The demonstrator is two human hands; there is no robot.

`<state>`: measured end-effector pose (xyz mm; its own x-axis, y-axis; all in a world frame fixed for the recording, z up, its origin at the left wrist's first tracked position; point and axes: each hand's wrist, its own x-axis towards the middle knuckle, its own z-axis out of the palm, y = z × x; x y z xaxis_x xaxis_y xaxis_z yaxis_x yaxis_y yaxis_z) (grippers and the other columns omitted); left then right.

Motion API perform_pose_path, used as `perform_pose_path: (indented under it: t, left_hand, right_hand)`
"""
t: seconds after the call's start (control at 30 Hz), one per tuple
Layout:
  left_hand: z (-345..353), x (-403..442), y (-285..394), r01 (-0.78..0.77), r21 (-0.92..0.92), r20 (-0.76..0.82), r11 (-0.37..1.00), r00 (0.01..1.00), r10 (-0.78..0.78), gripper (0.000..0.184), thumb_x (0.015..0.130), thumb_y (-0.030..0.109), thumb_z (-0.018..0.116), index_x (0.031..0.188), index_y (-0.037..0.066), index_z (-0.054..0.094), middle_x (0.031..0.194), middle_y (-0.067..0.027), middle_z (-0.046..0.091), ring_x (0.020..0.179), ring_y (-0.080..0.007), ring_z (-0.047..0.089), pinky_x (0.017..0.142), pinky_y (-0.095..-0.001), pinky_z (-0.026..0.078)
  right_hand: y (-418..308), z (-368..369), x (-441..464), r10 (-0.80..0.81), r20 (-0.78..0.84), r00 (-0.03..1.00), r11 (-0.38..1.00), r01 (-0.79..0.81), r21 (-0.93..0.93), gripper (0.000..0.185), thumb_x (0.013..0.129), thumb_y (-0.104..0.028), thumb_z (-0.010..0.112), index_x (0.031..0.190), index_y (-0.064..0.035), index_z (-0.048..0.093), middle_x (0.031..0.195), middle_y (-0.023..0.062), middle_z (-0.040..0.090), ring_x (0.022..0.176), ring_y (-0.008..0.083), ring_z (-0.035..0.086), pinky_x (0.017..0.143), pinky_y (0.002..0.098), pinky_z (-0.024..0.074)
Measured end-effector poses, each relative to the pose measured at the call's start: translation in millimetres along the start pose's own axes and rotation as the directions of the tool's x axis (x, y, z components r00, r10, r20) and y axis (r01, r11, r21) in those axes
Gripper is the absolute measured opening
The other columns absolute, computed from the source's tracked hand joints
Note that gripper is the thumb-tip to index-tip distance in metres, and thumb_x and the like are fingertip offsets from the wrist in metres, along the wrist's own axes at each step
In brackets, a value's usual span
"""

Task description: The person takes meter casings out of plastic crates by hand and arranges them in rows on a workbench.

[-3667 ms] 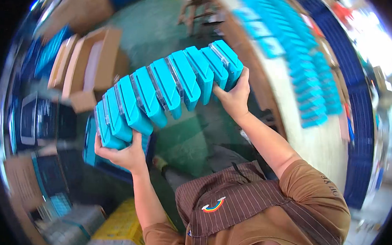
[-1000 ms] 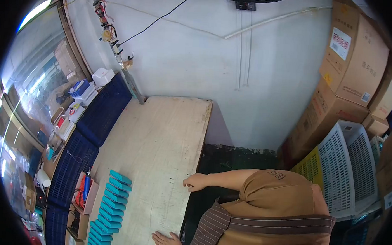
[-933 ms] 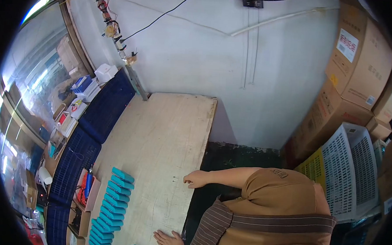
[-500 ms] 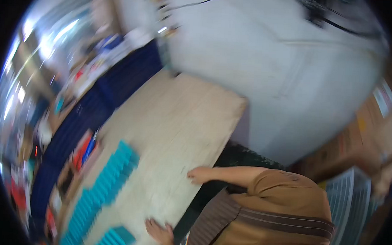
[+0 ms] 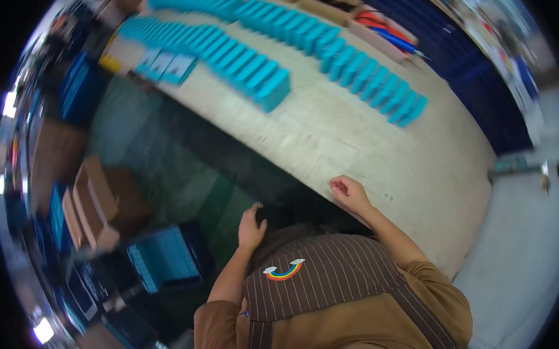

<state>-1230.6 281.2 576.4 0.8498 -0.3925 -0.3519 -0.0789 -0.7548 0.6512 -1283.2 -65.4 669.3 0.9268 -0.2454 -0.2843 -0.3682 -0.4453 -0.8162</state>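
My left hand (image 5: pixel 252 227) hangs in the air in front of the table edge, beside my striped apron (image 5: pixel 325 270). Its thumb and fingers are apart and nothing is in them. Over the near edge of the pale wooden table (image 5: pixel 410 174) is my right hand (image 5: pixel 349 193), its fingers loosely curled, with no object visible in it. Whether it touches the tabletop I cannot tell. Farther along the table, out of reach of both hands, stand rows of teal boxes (image 5: pixel 271 90), slightly blurred. Several flat teal pieces with pale tops (image 5: pixel 165 66) lie near the front edge.
Behind the boxes, a cardboard tray (image 5: pixel 385 39) holds red and blue items beside a dark blue panel (image 5: pixel 483 90). An open carton (image 5: pixel 97 210) and a dark crate with teal contents (image 5: pixel 163 257) stand on the floor at left. A pale wall (image 5: pixel 519 247) rises at right.
My view has swung left, away from the wall and along the table toward the teal rows. My left hand has come off the tabletop into the air; the right stays near the edge.
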Motion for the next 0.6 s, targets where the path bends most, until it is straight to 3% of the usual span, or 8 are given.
perform_pose_path:
  t: [0.03,0.1,0.17,0.23,0.27,0.33,0.5,0.6]
  left_hand:
    - [25.2,-38.8,-49.1,0.214,-0.096,0.013,0.972,0.977,-0.214,0.061,0.080,0.027,0.067,0.131,0.000,0.045,0.134,-0.0221,0.046,0.126,-0.0365,0.044,0.105,-0.0413,0.037]
    - [32.2,-118.9,-130.6,0.684,-0.136,0.012,0.717,0.724,-0.689,0.059,0.081,0.035,0.064,0.125,-0.002,0.051,0.124,-0.0236,0.056,0.116,-0.0368,0.054,0.099,-0.0418,0.043]
    - [48.5,-210.8,-204.0,0.866,-0.190,-0.046,0.463,0.464,-0.885,0.054,0.080,0.034,0.064,0.117,-0.004,0.056,0.110,-0.0230,0.064,0.105,-0.0352,0.061,0.089,-0.0418,0.048]
    - [16.1,-265.7,-178.2,0.845,-0.501,-0.025,0.187,0.203,-0.979,0.043,0.082,0.027,0.062,0.109,-0.006,0.059,0.094,-0.0186,0.067,0.082,-0.0296,0.066,0.071,-0.0396,0.050]
    - [76.4,-321.3,-228.3,0.724,-0.674,-0.117,0.144,0.088,-0.989,0.042,0.084,0.025,0.061,0.111,-0.006,0.058,0.081,-0.0143,0.065,0.063,-0.0245,0.061,0.059,-0.0380,0.048]
    - [61.4,-340.6,-200.5,0.570,-0.799,0.150,-0.189,-0.115,-0.982,0.043,0.086,0.026,0.060,0.115,-0.005,0.056,0.079,-0.0114,0.062,0.058,-0.0196,0.056,0.051,-0.0356,0.045]
    - [104.2,-337.4,-256.7,0.552,-0.793,0.415,-0.257,0.181,-0.892,0.042,0.087,0.025,0.059,0.119,-0.002,0.055,0.091,-0.0109,0.064,0.071,-0.0223,0.061,0.060,-0.0362,0.049]
    - [67.4,-309.1,-295.7,0.682,-0.716,0.247,0.147,0.445,-0.861,0.044,0.086,0.025,0.060,0.118,-0.004,0.056,0.106,-0.0142,0.066,0.098,-0.0290,0.062,0.081,-0.0371,0.049]
  right_hand:
    - [2.8,7.2,7.9,-0.061,0.068,0.996,0.998,0.061,-0.007,0.021,0.085,-0.012,0.062,0.103,-0.0013,0.063,0.089,0.0103,0.067,0.080,0.0180,0.064,0.073,0.0297,0.0508]
    - [-25.7,19.6,35.0,-0.097,0.184,0.978,0.995,0.101,-0.015,0.021,0.086,-0.011,0.062,0.104,-0.0010,0.063,0.089,0.0099,0.067,0.080,0.0174,0.064,0.073,0.0295,0.0509]
    - [-39.1,41.7,60.5,-0.165,0.280,0.946,0.985,0.172,-0.002,0.021,0.086,-0.009,0.061,0.105,-0.0009,0.063,0.089,0.0092,0.067,0.081,0.0166,0.064,0.074,0.0291,0.0510]
    - [-61.4,64.0,87.7,-0.182,0.364,0.914,0.983,0.182,0.035,0.021,0.087,-0.006,0.061,0.107,-0.0005,0.062,0.090,0.0084,0.067,0.082,0.0147,0.063,0.074,0.0275,0.0509]
    - [-44.3,81.9,64.7,-0.222,0.375,0.900,0.975,0.212,0.069,0.022,0.087,-0.005,0.060,0.108,0.0002,0.061,0.091,0.0083,0.067,0.083,0.0137,0.063,0.074,0.0262,0.0506]
    - [-65.4,109.1,65.7,-0.260,0.421,0.869,0.960,0.279,0.018,0.023,0.087,-0.006,0.061,0.109,0.0012,0.060,0.091,0.0083,0.067,0.083,0.0131,0.063,0.074,0.0258,0.0502]
    - [-75.0,212.9,43.3,-0.179,0.601,0.779,0.936,0.324,-0.141,0.023,0.087,-0.009,0.061,0.109,0.0011,0.060,0.090,0.0090,0.067,0.082,0.0141,0.064,0.073,0.0272,0.0502]
    - [-82.2,269.1,34.1,-0.024,0.678,0.734,0.878,0.339,-0.337,0.026,0.086,-0.012,0.063,0.109,0.0005,0.060,0.089,0.0098,0.067,0.080,0.0145,0.065,0.072,0.0283,0.0511]
